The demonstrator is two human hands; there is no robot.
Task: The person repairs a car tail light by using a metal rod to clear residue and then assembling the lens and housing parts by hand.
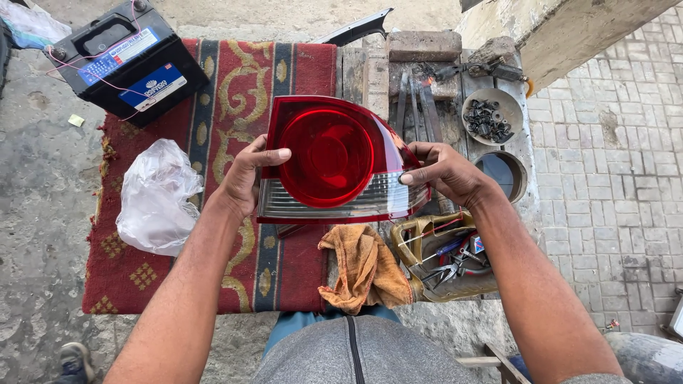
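I hold a car tail light (334, 160) up in front of me with both hands. It has a red lens with a round raised centre and a clear ribbed strip along its lower edge. My left hand (245, 178) grips its left side, thumb lying on the red lens. My right hand (445, 171) grips its right end, thumb pressed on the clear strip. The light hangs above a red patterned rug (235, 85) and the left part of a wooden bench (370, 71).
A black car battery (124, 60) sits at the rug's far left corner. A crumpled clear plastic bag (156, 195) lies on the rug's left. An orange rag (363, 267), a tool container (448, 259), a bowl of small parts (491, 117) and bricks (423, 46) surround the bench.
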